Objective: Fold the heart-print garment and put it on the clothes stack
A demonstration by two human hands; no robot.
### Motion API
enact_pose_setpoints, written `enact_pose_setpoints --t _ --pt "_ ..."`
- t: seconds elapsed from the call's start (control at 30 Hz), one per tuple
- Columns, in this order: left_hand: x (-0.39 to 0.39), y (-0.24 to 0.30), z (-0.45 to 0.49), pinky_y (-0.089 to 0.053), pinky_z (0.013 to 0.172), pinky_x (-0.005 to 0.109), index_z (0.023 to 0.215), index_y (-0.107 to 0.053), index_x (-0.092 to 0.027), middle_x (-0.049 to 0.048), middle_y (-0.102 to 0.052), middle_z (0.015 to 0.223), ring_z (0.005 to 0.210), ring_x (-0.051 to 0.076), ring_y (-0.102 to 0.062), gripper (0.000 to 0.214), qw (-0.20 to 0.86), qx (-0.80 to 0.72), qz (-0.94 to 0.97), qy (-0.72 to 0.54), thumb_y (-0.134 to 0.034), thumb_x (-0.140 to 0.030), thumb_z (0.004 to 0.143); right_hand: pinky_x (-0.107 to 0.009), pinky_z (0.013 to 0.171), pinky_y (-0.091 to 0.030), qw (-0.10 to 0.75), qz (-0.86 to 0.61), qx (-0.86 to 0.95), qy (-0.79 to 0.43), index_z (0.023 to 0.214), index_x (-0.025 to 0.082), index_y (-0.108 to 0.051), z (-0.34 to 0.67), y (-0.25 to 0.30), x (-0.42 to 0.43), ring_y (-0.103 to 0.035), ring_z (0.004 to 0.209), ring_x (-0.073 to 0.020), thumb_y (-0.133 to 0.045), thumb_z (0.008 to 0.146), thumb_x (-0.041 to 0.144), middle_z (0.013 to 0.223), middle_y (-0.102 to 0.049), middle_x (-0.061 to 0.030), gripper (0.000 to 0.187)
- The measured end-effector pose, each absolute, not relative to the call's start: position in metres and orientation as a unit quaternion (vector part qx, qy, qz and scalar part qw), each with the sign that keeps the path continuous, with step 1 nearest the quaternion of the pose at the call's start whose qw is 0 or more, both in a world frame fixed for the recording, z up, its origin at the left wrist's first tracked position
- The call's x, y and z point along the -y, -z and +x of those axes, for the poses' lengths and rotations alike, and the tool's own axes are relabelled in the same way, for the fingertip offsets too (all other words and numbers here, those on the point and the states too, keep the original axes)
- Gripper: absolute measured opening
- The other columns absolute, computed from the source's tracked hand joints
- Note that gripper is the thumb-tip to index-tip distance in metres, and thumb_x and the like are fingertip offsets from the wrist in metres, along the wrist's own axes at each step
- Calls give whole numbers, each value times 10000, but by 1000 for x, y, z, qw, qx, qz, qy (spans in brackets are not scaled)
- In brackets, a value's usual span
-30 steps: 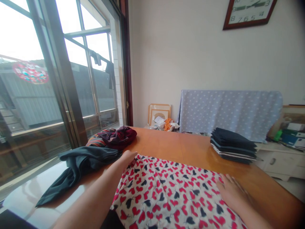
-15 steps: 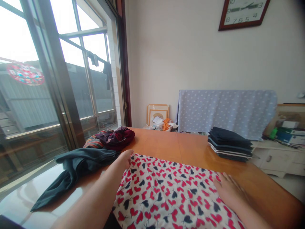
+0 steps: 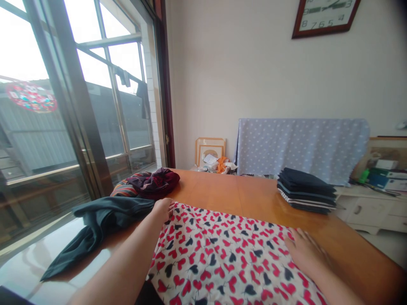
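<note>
Heart-print cloth [image 3: 210,262] spread on a wooden table [image 3: 210,190] beside a tall window [image 3: 108,97], two bare hands upon it.

One wall clock [image 3: 324,17] hangs above one blue polka-dot cloth [image 3: 302,150] propped behind the table, near two wooden picture frames [image 3: 210,148]; two dark garments [image 3: 133,91] hang at the window. On the table sit one stack of folded dark garments [image 3: 307,190], at right, and at left one crumpled dark green garment [image 3: 101,216] trailing over the edge, plus a maroon bundle [image 3: 155,183] against a striped bundle [image 3: 125,190]. The white cloth, printed with red and navy hearts, lies flat at the table's near side. The right hand [image 3: 305,252] rests open on it, fingers spread, gripping nothing. The left hand [image 3: 163,210] curls at the cloth's far edge, touching it; whether it grips cannot be told.
</note>
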State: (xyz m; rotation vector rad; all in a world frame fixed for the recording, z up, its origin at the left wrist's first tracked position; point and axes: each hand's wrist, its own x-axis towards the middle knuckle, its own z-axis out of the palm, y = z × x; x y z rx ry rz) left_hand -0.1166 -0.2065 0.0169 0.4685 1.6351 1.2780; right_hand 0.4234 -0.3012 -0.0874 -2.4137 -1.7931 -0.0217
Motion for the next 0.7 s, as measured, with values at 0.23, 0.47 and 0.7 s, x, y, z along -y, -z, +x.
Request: enact_pose_setpoints --t 0.23,0.47,0.7 --pt "222 -22 -110 -549 598 313 996 -667 -110 93 -689 871 708 194 -662 356 467 -726 256 -436 -625 -457 930 -585 1126 -368 91 -798 595 1 1520 159 -450 424 86 302 -361 1458 -376 -297 934 556 1558 -439 -163 724" --pt "225 -32 -95 -504 517 275 906 -662 -130 36 -661 739 604 180 -642 214 418 -763 294 -396 -699 -339 879 -581 1125 -370 99 -797 596 1 1506 154 -471 424 86 301 -381 1441 -385 -338 920 545 1544 -456 -169 718" --pt "229 -35 -91 -586 669 350 1007 -671 -111 87 -714 887 780 231 -699 259 438 -736 304 -418 -730 -323 871 -589 1128 -357 79 -792 605 8 1511 124 -454 422 84 302 -370 1447 -385 -269 946 552 1553 -437 -184 733"
